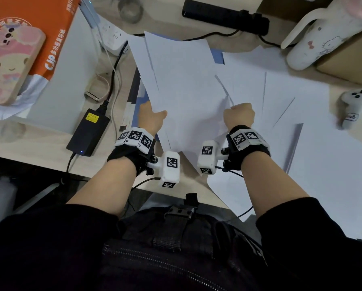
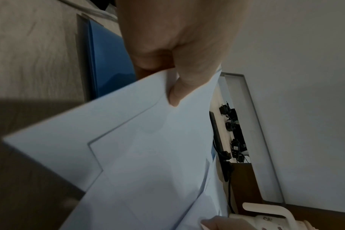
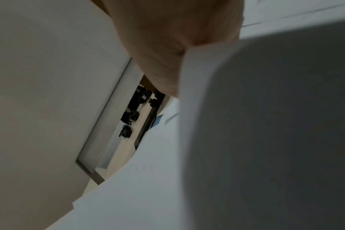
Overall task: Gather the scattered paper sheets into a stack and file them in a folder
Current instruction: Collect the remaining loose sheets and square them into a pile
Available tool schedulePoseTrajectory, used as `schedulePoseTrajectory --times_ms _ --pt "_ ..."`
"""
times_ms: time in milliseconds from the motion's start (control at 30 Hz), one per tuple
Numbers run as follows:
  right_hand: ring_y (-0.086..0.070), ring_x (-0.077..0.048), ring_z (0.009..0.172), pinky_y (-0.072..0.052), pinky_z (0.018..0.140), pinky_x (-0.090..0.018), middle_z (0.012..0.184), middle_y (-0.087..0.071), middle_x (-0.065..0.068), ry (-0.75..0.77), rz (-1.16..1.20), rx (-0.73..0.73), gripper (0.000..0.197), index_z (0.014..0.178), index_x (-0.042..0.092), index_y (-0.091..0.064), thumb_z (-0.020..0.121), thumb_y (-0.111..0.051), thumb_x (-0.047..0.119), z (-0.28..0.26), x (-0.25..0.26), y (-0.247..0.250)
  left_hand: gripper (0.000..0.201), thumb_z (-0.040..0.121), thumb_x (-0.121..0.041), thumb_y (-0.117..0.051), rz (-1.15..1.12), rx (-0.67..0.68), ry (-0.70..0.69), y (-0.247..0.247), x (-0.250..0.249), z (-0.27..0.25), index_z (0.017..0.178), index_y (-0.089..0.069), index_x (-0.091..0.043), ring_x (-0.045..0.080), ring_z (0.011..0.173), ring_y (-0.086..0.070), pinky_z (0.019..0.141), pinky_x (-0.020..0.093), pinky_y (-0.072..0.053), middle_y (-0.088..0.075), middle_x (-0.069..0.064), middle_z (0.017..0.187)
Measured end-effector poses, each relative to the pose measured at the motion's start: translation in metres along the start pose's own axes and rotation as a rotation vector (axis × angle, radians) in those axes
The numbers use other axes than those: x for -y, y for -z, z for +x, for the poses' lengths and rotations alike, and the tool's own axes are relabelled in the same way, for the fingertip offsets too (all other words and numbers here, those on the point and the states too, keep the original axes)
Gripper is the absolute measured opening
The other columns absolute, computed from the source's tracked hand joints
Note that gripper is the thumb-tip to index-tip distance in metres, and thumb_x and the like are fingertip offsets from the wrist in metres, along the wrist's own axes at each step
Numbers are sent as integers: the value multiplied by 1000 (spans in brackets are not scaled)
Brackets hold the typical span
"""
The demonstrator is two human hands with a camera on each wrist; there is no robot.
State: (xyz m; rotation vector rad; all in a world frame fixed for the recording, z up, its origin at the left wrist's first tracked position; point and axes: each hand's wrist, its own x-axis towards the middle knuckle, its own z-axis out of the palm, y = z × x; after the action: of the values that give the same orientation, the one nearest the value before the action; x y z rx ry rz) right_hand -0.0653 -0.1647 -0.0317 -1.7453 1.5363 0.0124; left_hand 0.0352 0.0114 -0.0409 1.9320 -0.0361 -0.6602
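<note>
A loose, fanned bunch of white paper sheets (image 1: 184,91) is held up over the middle of the desk. My left hand (image 1: 154,117) pinches its left edge, thumb on top, which the left wrist view shows with the thumb pressed on the sheets (image 2: 148,155). My right hand (image 1: 240,114) grips the right edge in a fist; the right wrist view shows paper (image 3: 207,155) running out from under the palm. More white sheets (image 1: 301,127) lie spread on the desk to the right. A blue folder (image 1: 139,103) lies under the held sheets, mostly hidden; it shows at left in the left wrist view (image 2: 106,59).
An orange paper ream (image 1: 45,38) with a pink case on it sits at back left. A black power adapter (image 1: 90,131) and cables lie left of the hands. A black power strip (image 1: 224,15), a white plush toy (image 1: 322,34) and a white controller (image 1: 356,103) stand at the back and right.
</note>
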Motion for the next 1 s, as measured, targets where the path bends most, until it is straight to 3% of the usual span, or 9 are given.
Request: schedulePoseTrajectory --times_ms 133,200,267,400,467,567,700,933,1000 --pt "-59 -39 71 -57 74 -35 88 -67 -27 107 177 -70 27 88 -11 -68 74 -47 -2 -14 4 19 15 86 3 -53 59 -57 -38 -4 -2 1 87 -64 -8 21 91 -56 81 32 -48 -62 -1 89" --pt "-48 -44 62 -36 52 -34 80 -62 -35 247 252 -126 27 80 -15 -65 66 -48 2 -25 11 24 32 85 3 -52 103 -58 -32 -4 -4 2 68 -51 -24 20 87 -54 76 28 -44 -54 -11 75" --pt "-54 -51 81 -51 61 -51 85 -61 -37 394 289 -139 27 82 -17 -62 66 -50 1 -37 22 26 36 84 4 -52 114 -43 -29 -2 -6 1 65 -46 -27 20 86 -54 75 27 -42 -50 -12 70" --pt "-60 -46 75 -52 59 -43 80 -66 -31 624 352 5 24 80 -5 -71 68 -51 0 -59 39 17 24 82 6 -53 123 -41 -74 5 -10 -1 102 -64 -1 19 88 -57 77 26 -45 -64 6 92" --pt "-56 -40 61 -48 55 -39 81 -63 -34 668 352 99 29 82 -5 -70 67 -50 9 -66 42 4 26 81 6 -55 84 -38 -74 11 -12 -2 103 -64 -5 20 90 -58 83 32 -50 -65 11 97" --pt "-59 -26 67 -51 67 -36 88 -69 -25 678 334 273 30 93 3 -73 72 -53 10 -73 40 -16 25 82 6 -57 52 39 -58 19 -15 -4 101 -62 -8 22 93 -58 84 37 -51 -62 11 99" --pt "-57 -14 119 -46 100 -30 129 -61 -5 528 232 635 44 128 8 -59 91 -62 32 -79 36 -35 27 90 0 -50 -55 98 7 27 -12 -1 114 -62 -4 22 97 -63 82 30 -55 -66 8 108" --pt "-46 -18 129 -44 74 -14 142 -48 -4 311 129 687 50 136 9 -48 90 -64 20 -56 17 -39 37 98 -36 -44 -122 35 155 30 -4 5 112 -59 -5 21 104 -58 94 35 -44 -62 8 111" --pt "-47 -18 127 -46 85 -21 139 -50 -4 297 113 643 51 133 10 -51 86 -68 16 -49 13 -41 33 98 -37 -43 -57 35 185 31 0 7 105 -59 -9 22 97 -57 88 35 -45 -61 7 104"
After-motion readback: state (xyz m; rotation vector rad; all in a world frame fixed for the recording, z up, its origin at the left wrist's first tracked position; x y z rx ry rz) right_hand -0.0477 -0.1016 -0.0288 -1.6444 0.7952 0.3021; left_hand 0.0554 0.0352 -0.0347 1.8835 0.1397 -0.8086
